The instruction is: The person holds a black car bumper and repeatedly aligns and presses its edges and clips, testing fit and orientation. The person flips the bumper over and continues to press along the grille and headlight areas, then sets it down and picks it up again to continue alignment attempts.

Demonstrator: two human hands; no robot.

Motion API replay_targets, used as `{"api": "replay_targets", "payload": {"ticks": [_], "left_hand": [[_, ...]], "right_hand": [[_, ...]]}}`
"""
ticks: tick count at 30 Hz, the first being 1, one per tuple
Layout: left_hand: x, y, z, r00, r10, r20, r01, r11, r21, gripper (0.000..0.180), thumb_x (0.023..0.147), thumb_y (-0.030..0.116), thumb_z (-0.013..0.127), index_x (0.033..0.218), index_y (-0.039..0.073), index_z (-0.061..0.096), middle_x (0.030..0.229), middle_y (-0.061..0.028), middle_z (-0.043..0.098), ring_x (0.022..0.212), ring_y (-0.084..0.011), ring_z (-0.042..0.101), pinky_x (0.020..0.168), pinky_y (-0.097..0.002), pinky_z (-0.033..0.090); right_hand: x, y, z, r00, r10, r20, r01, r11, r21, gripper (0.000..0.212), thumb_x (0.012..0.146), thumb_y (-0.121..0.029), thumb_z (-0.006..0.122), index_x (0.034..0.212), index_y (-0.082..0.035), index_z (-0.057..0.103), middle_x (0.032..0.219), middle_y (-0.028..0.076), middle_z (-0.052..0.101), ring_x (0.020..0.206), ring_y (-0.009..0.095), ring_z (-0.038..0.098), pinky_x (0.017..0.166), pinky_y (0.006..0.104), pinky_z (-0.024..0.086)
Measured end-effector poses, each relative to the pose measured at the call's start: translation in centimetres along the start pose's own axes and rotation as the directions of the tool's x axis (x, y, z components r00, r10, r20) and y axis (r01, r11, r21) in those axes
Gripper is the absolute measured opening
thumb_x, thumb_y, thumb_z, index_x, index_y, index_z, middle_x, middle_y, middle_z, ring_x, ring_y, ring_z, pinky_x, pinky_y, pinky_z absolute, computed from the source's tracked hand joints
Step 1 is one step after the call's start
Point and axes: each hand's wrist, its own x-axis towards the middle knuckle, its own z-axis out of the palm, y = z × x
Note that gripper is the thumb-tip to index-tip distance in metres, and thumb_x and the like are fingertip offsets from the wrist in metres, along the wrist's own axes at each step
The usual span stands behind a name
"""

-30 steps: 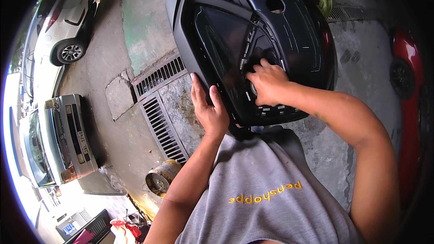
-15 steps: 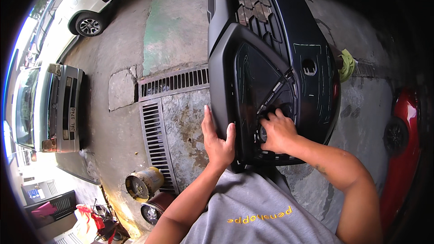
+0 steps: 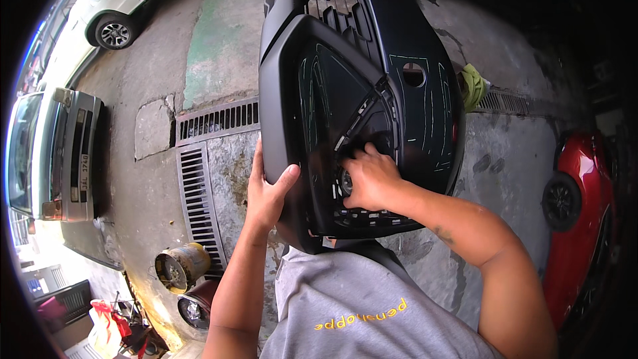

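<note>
A large dark car bumper (image 3: 425,119) with a honeycomb grille stretches away in front of me, its near end close to my body. Along its left side runs a matte black trim edge (image 3: 278,103). My left hand (image 3: 267,189) lies against that edge with fingers extended and thumb apart. Inside the recess at the near end, my right hand (image 3: 373,179) curls around a round fog lamp (image 3: 346,182). Its thumb is at the lower side and its fingertips dip into the dark opening, partly hidden. White marks line the painted surface around a round hole.
Metal drain grates (image 3: 199,203) cross the concrete at left, near a stained bucket (image 3: 183,267) and a dark pail (image 3: 198,302). A silver vehicle (image 3: 63,159) and a white car (image 3: 116,13) stand left, a red car (image 3: 578,206) right. Green cloth (image 3: 472,86) shows beyond the bumper.
The whole scene, bumper and hands included, has shifted left in the picture as the view turned. My hands keep nearly the same places on the bumper and in its recess.
</note>
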Motion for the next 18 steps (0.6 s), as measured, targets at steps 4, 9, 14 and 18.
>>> {"api": "replay_targets", "payload": {"ticks": [4,9,14,18], "left_hand": [[-0.6,1.6,-0.1,1.000,-0.011,-0.008,0.011,0.999,-0.043,0.098,0.095,0.026,0.086,0.172,0.000,0.030,0.158,-0.0164,0.055,0.139,-0.0231,0.058,0.117,-0.0365,0.047],[-0.6,0.6,-1.2,0.999,0.030,-0.017,-0.032,0.996,-0.083,0.099,0.094,0.024,0.088,0.172,0.000,0.031,0.157,-0.0169,0.057,0.137,-0.0235,0.060,0.116,-0.0372,0.049],[-0.4,0.8,-1.3,0.998,0.057,-0.024,-0.058,0.998,-0.024,0.104,0.092,0.027,0.091,0.172,0.001,0.030,0.155,-0.0203,0.058,0.129,-0.0247,0.067,0.107,-0.0366,0.057],[-0.3,1.4,-1.6,0.998,0.045,-0.037,-0.044,0.999,0.020,0.103,0.091,0.029,0.091,0.172,0.003,0.032,0.153,-0.0203,0.061,0.127,-0.0233,0.068,0.107,-0.0361,0.057]], "right_hand": [[-0.5,-0.7,-0.8,0.999,-0.017,-0.034,0.016,1.000,-0.008,0.074,0.066,-0.035,0.093,0.130,-0.005,0.074,0.126,0.019,0.072,0.128,0.040,0.062,0.104,0.0501,0.059],[-0.9,-1.5,-1.3,1.000,-0.015,-0.010,0.015,1.000,-0.026,0.080,0.064,-0.038,0.093,0.134,-0.006,0.073,0.127,0.019,0.072,0.127,0.041,0.063,0.105,0.0492,0.059],[-0.9,-1.3,-0.7,0.999,-0.015,-0.038,0.014,0.999,-0.030,0.084,0.064,-0.041,0.092,0.138,-0.007,0.071,0.128,0.019,0.072,0.126,0.041,0.063,0.106,0.0490,0.058],[-0.9,-1.8,-0.7,0.999,0.001,-0.045,-0.002,1.000,-0.014,0.086,0.064,-0.040,0.093,0.140,-0.008,0.069,0.130,0.020,0.071,0.127,0.042,0.062,0.107,0.0492,0.058]]}}
